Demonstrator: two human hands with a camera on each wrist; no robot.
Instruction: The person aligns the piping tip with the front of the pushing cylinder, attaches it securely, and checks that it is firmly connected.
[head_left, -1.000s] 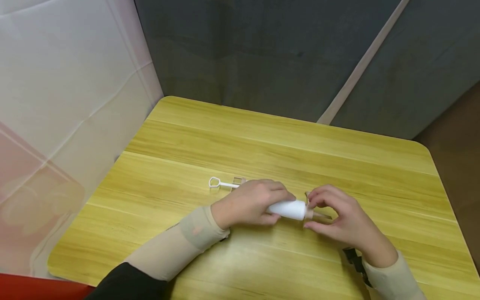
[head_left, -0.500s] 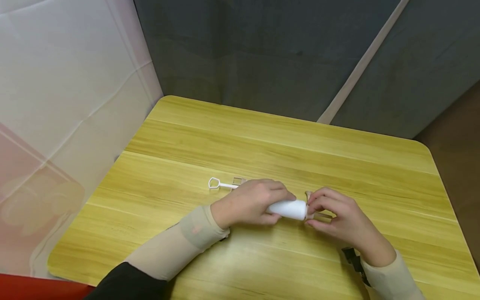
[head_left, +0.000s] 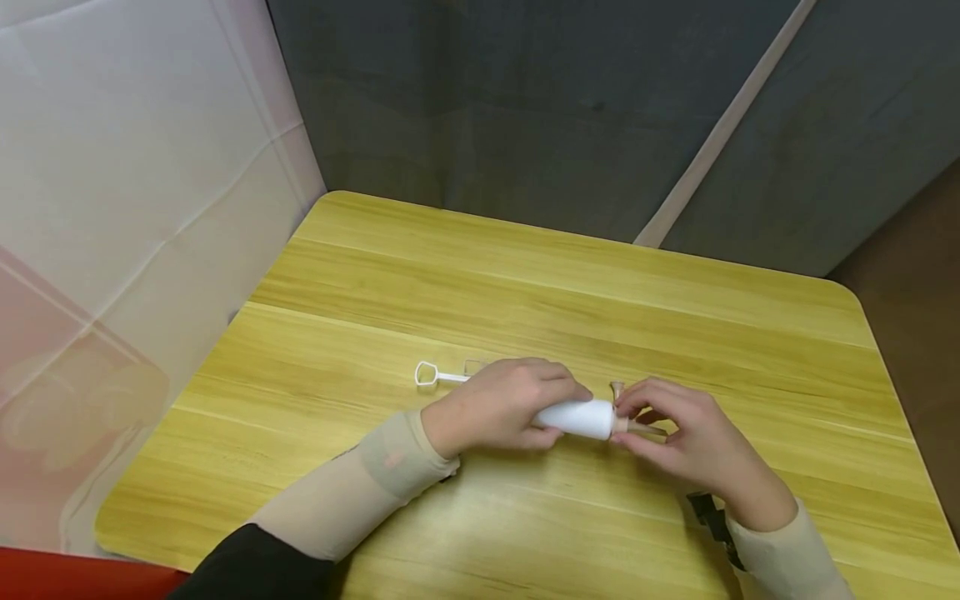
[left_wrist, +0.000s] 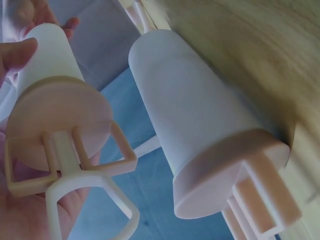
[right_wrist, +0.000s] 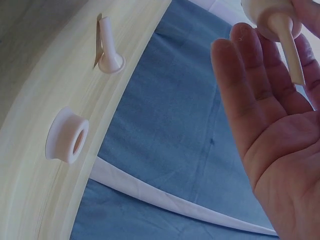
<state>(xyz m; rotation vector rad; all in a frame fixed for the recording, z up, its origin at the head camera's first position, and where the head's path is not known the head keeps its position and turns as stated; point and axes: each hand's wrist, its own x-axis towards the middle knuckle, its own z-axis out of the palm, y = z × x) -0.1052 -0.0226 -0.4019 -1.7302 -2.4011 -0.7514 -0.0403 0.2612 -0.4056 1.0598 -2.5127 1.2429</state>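
My left hand (head_left: 517, 400) grips the white tube (head_left: 577, 419) of a sausage stuffer. In the left wrist view its beige flange (left_wrist: 60, 120) has two side handles. A white plunger loop (head_left: 426, 374) sticks out at its left end. A slim nozzle (head_left: 648, 430) points right from the tube's other end. My right hand (head_left: 697, 433) pinches the pale collar (right_wrist: 280, 22) round that nozzle with thumb and fingertips. A second white tube (left_wrist: 195, 100) with a beige flange shows against the tabletop in the left wrist view, mostly hidden behind my left hand in the head view.
A loose nozzle with a flared base (right_wrist: 111, 59) stands on the wooden table (head_left: 600, 308) just beyond my right fingers. Close to it in the right wrist view is a pale ring (right_wrist: 69, 136). Dark cloth (head_left: 487, 108) hangs behind the table's far edge.
My right thumb and fingertips have closed in onto the collar at the tube's end. The plunger loop has shifted slightly down in the head view. My left hand holds its place.
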